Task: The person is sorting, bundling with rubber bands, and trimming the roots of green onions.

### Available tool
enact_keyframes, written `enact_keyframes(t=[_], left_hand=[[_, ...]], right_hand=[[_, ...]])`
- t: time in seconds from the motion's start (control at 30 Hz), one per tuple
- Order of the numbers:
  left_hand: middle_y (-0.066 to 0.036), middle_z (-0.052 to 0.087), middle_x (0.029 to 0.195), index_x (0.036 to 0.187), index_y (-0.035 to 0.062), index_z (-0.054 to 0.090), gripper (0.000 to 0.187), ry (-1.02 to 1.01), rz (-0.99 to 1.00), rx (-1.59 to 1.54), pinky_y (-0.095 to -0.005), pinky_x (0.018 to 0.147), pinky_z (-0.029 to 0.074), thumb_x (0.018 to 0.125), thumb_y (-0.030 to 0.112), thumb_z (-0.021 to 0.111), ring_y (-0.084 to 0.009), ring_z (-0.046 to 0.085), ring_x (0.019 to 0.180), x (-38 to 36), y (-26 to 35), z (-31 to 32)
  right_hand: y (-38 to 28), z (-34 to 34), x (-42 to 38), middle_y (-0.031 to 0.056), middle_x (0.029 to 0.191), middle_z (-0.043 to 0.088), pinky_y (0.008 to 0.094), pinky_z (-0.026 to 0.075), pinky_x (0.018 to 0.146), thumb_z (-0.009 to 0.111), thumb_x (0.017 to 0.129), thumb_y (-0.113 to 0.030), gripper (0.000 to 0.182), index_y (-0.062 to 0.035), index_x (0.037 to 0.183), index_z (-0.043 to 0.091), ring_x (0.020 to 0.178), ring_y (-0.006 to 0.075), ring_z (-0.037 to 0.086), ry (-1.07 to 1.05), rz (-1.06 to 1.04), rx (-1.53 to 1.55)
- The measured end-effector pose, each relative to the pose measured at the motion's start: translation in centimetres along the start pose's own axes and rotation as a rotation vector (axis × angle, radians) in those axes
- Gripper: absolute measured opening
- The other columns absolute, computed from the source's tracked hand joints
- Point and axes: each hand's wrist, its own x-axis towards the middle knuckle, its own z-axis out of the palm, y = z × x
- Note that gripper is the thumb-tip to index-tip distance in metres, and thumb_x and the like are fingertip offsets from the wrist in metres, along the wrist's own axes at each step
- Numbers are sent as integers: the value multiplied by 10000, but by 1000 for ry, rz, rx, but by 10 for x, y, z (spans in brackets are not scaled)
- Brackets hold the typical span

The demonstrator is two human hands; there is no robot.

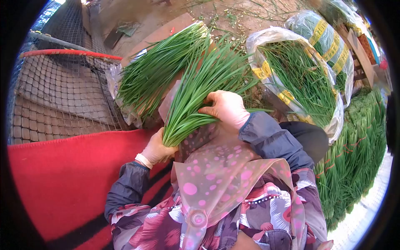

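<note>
A loose bunch of garlic chives (196, 91) fans upward in front of my lap. Gloved and wrapped round its lower end, my left hand (156, 148) is closed on the bunch. My right hand (227, 109), also gloved, is at the bunch's right side, thumb and fingers curled together on some of its leaves. A few leaves stick out to the right past that hand. Below the bunch, a clear plastic apron with pink dots (212, 175) covers my lap. Just beyond the bunch lies a thick pile of chives (164, 68).
An open plastic bag of chives (296, 75) stands at right, with another filled bag (323, 39) behind it. Tied chive bundles (350, 158) are stacked at far right. A red blanket (75, 179) and netting (62, 91) are at left. Plant scraps litter the ground (250, 14).
</note>
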Motion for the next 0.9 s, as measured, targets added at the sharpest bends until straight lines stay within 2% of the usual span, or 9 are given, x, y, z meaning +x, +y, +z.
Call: enact_keyframes(t=[0.17, 0.3, 0.37, 0.53, 0.67, 0.73, 0.8, 0.83, 0.9], left_hand=[[-65, 602, 892, 1250, 46, 421, 629, 99, 149, 225, -277, 560, 498, 699, 69, 722, -150, 602, 661, 4, -22, -11], [-161, 617, 1051, 1325, 27, 361, 812, 296, 225, 828, -356, 781, 515, 649, 195, 779, -288, 638, 912, -7, -11, -8], [-188, 610, 1103, 1346, 22, 341, 869, 325, 246, 861, -375, 860, 499, 632, 225, 792, -327, 625, 1011, -9, -10, -5], [-240, 609, 1089, 1355, 36, 353, 868, 351, 380, 867, -425, 823, 504, 631, 244, 785, -408, 603, 1002, -13, -14, -4], [-193, 645, 1005, 1295, 10, 406, 766, 283, 303, 708, -388, 809, 516, 646, 180, 774, -360, 635, 950, -7, -27, -13], [-106, 622, 890, 1235, -23, 424, 582, 98, 73, 329, -305, 623, 537, 716, 16, 684, -181, 648, 703, -7, -27, -16], [-94, 615, 850, 1205, -18, 441, 532, 15, 22, 120, -280, 543, 508, 723, -8, 663, -153, 614, 607, -21, -2, -13], [-81, 608, 810, 1176, -14, 457, 483, -55, -33, -89, -255, 462, 479, 730, -31, 641, -126, 580, 510, -27, 5, -10], [-84, 613, 795, 1153, -23, 472, 472, -12, 44, -105, -257, 459, 480, 717, -22, 653, -134, 580, 507, -26, 12, -13]], right_hand=[[-5, -3, -5, 126, 779, 667, 392, 504, 702, 689, 771, -342, 261, -98, 861, 709, 790, 312, 648, 10, -109, -23], [-33, -30, -19, 136, 781, 660, 387, 498, 686, 672, 782, -300, 225, -87, 848, 703, 767, 313, 640, -123, -185, 1], [-25, -32, -15, 15, 661, 582, 282, 437, 604, 703, 832, -206, 173, -39, 803, 671, 624, 109, 514, -259, -24, 535], [-33, -75, -31, -43, 635, 504, 208, 311, 481, 726, 817, -181, 209, -75, 725, 571, 546, 43, 445, -339, 72, 863], [-21, -132, -71, -7, 624, 548, 213, 328, 430, 720, 792, -97, 138, -34, 730, 614, 475, 54, 447, -111, 47, 859], [14, -139, -84, 11, 608, 542, 222, 316, 398, 672, 807, -84, 138, -26, 708, 594, 434, 73, 437, 31, 0, 1040], [77, -122, -89, 48, 690, 605, 225, 378, 437, 627, 831, -158, 142, -19, 860, 625, 474, 101, 495, 54, 75, 1463], [79, -103, -80, 117, 877, 674, 305, 498, 576, 643, 833, -257, 381, -3, 1114, 604, 633, 204, 626, 86, 565, 1040], [202, -53, -96, 201, 1039, 668, 431, 526, 793, 662, 820, -332, 604, 6, 1298, 513, 874, 401, 657, 57, 387, -716]])
